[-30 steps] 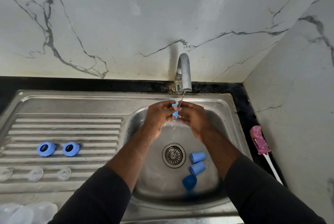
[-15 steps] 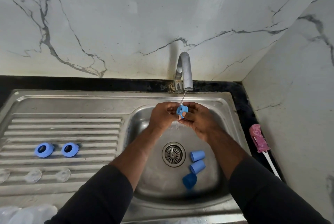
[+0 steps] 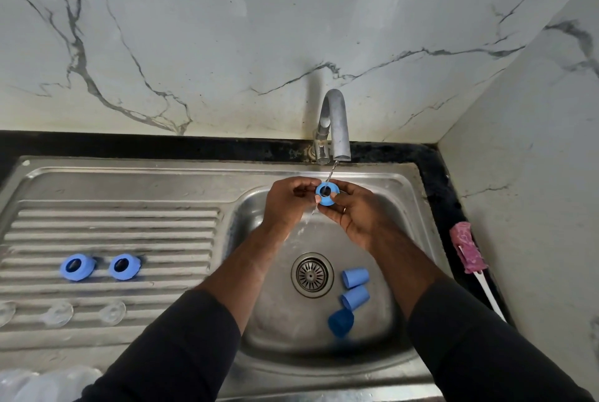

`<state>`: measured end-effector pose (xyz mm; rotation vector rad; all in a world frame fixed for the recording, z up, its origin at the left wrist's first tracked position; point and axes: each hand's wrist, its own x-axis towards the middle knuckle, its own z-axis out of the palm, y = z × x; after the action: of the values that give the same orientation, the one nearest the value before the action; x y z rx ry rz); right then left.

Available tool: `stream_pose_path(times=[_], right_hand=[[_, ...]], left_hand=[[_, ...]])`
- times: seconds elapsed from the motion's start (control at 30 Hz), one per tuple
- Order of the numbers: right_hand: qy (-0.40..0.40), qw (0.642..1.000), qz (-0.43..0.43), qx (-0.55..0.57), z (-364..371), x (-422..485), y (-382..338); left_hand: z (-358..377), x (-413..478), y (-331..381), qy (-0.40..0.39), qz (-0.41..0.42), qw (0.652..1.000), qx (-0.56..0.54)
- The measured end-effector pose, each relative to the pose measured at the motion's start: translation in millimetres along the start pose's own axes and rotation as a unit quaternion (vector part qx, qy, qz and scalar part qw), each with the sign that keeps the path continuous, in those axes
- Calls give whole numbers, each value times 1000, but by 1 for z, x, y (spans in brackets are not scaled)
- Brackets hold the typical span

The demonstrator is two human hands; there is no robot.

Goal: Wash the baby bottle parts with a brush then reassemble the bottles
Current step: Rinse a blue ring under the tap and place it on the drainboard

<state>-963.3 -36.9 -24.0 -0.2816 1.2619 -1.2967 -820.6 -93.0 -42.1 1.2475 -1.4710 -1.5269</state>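
Blue screw ring [image 3: 326,194] pinched by left hand [image 3: 287,204] and right hand [image 3: 353,217] under tap [image 3: 335,123]; two rings [image 3: 77,267] likely done at left, three caps [image 3: 355,278] and reassembly pending.

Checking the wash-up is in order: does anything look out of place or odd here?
Nothing spilled or damaged. One oddity: the pink brush lies unused on the counter right of the sink, while the left hand and right hand hold a blue ring under the tap. Three blue caps lie loose in the sink by the drain.
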Motion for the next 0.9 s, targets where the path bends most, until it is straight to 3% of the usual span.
stream_pose_path(times=[0.37, 0.63, 0.9], right_hand=[[34, 999, 40, 9, -11, -1, 16], [-4, 998, 60, 4, 3, 3, 21], [-36, 998, 36, 42, 14, 13, 13]], left_hand=[[7, -3, -13, -10, -28, 999, 37], [-8, -4, -25, 10, 7, 995, 102], [-14, 6, -16, 40, -16, 998, 55]])
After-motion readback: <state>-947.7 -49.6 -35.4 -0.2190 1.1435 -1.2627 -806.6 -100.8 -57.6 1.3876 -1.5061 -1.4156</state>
